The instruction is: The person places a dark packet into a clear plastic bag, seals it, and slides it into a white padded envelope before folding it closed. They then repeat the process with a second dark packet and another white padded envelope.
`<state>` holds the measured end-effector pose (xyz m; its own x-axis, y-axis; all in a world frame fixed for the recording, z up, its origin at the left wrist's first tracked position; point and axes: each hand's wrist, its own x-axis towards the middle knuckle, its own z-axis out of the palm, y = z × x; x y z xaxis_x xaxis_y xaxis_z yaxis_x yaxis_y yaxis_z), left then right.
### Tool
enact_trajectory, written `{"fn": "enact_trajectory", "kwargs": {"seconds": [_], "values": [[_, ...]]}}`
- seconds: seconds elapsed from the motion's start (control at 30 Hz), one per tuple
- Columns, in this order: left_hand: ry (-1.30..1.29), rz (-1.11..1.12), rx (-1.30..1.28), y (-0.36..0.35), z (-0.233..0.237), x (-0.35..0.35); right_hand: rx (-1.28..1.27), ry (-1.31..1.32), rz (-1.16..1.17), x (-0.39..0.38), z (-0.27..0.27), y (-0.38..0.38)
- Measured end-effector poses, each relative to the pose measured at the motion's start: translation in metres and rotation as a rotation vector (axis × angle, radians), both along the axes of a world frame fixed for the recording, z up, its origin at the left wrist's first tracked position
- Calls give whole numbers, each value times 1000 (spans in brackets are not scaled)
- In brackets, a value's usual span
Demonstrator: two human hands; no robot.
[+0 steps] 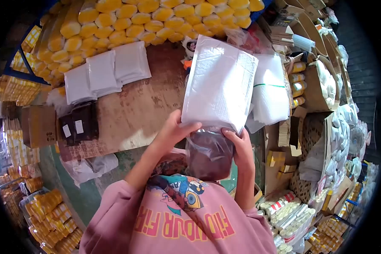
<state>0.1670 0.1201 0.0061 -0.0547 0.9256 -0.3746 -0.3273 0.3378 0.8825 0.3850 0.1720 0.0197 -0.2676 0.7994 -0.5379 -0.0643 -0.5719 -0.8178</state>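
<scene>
My left hand [173, 131] pinches the lower edge of a white padded mailer [219, 82]. My right hand [242, 149] is closed on a clear bag [208, 153] of dark reddish-brown contents. The bag's top is tucked into the mailer's mouth, and I hold both above the table [139, 106].

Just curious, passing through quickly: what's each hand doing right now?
Left hand: closed on the white padded mailer envelope.
Right hand: closed on the clear plastic bag of dark reddish-brown contents.
</scene>
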Motion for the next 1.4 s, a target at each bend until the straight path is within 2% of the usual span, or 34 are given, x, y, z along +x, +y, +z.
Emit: {"fn": "enact_trajectory", "kwargs": {"seconds": [0.07, 0.17, 0.3, 0.6, 0.7, 0.8, 0.9, 1.0, 1.1, 1.13, 1.23, 1.27, 1.37, 1.4], "values": [[-93, 66, -110, 6, 14, -3, -2, 59, -13, 0, -1, -1], [117, 21, -56, 17, 12, -14, 7, 66, 54, 2, -4, 0], [185, 98, 7, 26, 8, -14, -27, 88, 67, 0, 0, 3], [120, 29, -70, 32, -16, -27, -44, 122, 106, -6, 1, 7], [169, -28, 32, 26, -7, -31, -50, 112, 83, -7, 2, 7], [131, -14, 271, 14, 16, -22, -59, 80, 40, -4, -5, 5], [178, -57, 307, 11, 5, -23, -52, 75, 24, -4, -11, 4], [-32, -59, 186, 8, 3, -29, 3, 103, 49, -4, -10, 3], [-11, -184, -143, 4, -8, -37, 32, 108, 85, -3, -2, 2], [-34, -305, -73, 1, -22, -36, 25, 91, 96, -1, -1, 2], [-116, -204, -34, -12, -21, -18, 9, 77, 129, 4, 0, 2], [-232, -155, -123, -15, -22, -15, 3, 77, 141, 6, 0, 3], [-299, -65, -76, -22, -15, -2, 31, 40, 201, 11, 7, 5], [-247, -76, -87, -25, -14, 0, 41, 23, 210, 12, 8, 5]]}}
